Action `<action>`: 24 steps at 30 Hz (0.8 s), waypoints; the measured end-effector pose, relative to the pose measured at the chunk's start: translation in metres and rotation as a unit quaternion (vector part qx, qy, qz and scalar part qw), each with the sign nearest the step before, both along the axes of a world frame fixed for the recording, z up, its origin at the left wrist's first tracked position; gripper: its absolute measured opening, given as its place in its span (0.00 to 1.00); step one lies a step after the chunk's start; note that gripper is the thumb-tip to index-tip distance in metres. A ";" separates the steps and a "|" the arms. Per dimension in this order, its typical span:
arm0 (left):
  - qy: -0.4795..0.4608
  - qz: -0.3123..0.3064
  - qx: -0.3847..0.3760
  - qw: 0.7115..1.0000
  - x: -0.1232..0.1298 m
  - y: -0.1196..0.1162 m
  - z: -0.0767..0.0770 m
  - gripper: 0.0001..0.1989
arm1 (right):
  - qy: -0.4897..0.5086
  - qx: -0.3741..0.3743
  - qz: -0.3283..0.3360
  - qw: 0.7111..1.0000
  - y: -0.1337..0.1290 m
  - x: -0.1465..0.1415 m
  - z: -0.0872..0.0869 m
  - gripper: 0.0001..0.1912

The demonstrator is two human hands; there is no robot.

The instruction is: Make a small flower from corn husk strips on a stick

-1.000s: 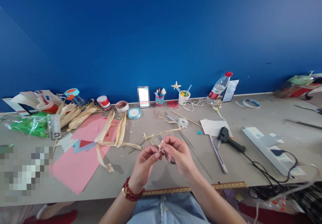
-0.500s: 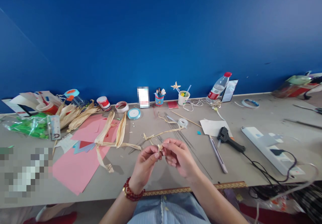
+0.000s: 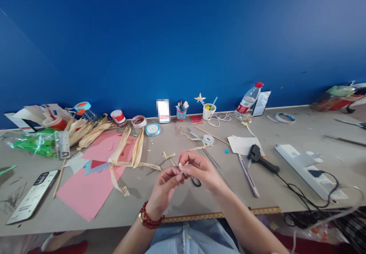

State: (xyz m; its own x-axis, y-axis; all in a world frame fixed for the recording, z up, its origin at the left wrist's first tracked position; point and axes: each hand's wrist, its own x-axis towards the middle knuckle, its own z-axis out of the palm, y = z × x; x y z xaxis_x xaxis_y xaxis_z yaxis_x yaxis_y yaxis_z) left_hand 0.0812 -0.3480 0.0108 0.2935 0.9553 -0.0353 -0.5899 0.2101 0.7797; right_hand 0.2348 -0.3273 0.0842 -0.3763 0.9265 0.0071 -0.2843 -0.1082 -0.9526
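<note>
Both hands meet over the table near its front edge. Between the fingertips of my left hand is a small, pale piece of corn husk, pinched by thumb and forefinger. The thumb and fingers of my right hand close on the same piece from the other side and hide part of it. Just behind the hands lie a long twisted strip of husk and several thin wires. A dark loop, perhaps a scissor handle, shows beneath my right hand.
Left are dried corn husks, pink paper and a phone. A ribbon spool, pen cup and white cup stand at the back. Right are a utility knife, glue gun and power strip.
My right hand has rolled its fingers up and over the husk piece, shifting slightly left. The dark loop now shows below it. My left hand stays nearly in place.
</note>
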 end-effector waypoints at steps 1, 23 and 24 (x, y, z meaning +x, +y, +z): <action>0.001 0.002 -0.003 1.000 0.000 0.000 0.001 0.07 | -0.005 -0.010 0.000 1.000 0.000 -0.001 0.000 0.09; 0.053 -0.001 0.016 0.998 -0.002 -0.002 0.002 0.07 | -0.033 -0.040 -0.035 0.998 0.001 0.000 -0.005 0.08; 0.056 0.001 0.016 0.998 -0.003 -0.002 0.001 0.07 | -0.020 -0.043 -0.053 0.997 0.001 0.001 -0.006 0.10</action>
